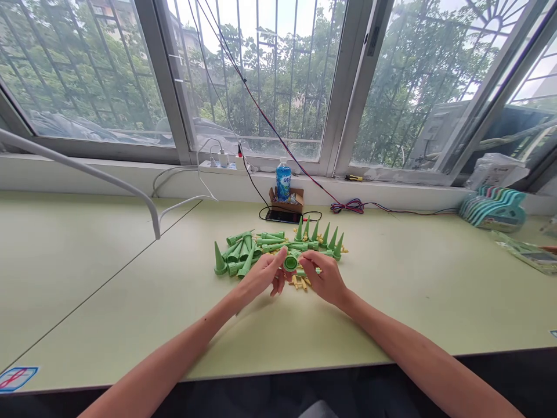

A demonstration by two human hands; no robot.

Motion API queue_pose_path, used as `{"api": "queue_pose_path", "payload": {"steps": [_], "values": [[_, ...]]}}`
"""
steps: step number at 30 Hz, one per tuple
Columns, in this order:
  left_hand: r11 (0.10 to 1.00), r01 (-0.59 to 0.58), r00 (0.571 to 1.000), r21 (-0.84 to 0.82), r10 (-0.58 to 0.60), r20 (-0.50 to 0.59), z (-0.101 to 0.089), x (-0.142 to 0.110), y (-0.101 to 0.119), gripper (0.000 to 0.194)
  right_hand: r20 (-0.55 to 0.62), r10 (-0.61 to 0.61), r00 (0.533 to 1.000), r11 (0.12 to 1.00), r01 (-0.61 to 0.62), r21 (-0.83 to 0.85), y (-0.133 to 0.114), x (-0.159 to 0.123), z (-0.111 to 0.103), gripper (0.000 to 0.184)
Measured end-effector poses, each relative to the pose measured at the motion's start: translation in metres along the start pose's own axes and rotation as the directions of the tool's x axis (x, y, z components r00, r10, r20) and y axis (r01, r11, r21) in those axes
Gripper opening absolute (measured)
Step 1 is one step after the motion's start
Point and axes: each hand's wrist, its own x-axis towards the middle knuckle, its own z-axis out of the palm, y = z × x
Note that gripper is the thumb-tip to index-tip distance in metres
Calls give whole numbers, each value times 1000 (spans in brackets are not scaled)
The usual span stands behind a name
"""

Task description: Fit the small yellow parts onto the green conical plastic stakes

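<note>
A green plastic plant-watering spike (290,263) is in my left hand (265,271), its round open end turned toward me. The left thumb lies along its rim and the other fingers curl below. My right hand (322,276) is closed, thumb and forefinger pinched together at the right side of that rim; what lies between the fingertips is too small to make out. Behind my hands lies a heap of green spikes (243,249), with several upright spikes (333,239) at the right. Small yellow plastic pieces (300,283) lie under and beside my hands.
A phone (282,217) with cables lies behind the heap. Beyond it a blue bottle (283,181) stands by a small cardboard box (296,200). A white bent tube (130,188) reaches in from the left. Teal plastic items (494,209) are at the far right.
</note>
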Motion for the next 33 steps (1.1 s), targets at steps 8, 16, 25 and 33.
{"api": "queue_pose_path", "payload": {"steps": [8, 16, 25, 33], "values": [[996, -43, 999, 73, 41, 22, -2, -2, 5, 42, 7, 49, 999, 999, -49, 9, 4, -1, 1, 21], [912, -243, 958, 329, 278, -63, -1, -2, -3, 27, 7, 90, 996, 995, -89, -46, 4, 0, 2, 32], [823, -316, 910, 473, 403, -94, -2, 4, -14, 20, -6, 143, 990, 990, -143, -21, 3, 0, 4, 35], [917, -204, 933, 344, 288, -216, -1, 1, -10, 29, -105, 173, 979, 985, -173, 7, 4, -1, 3, 30]]}}
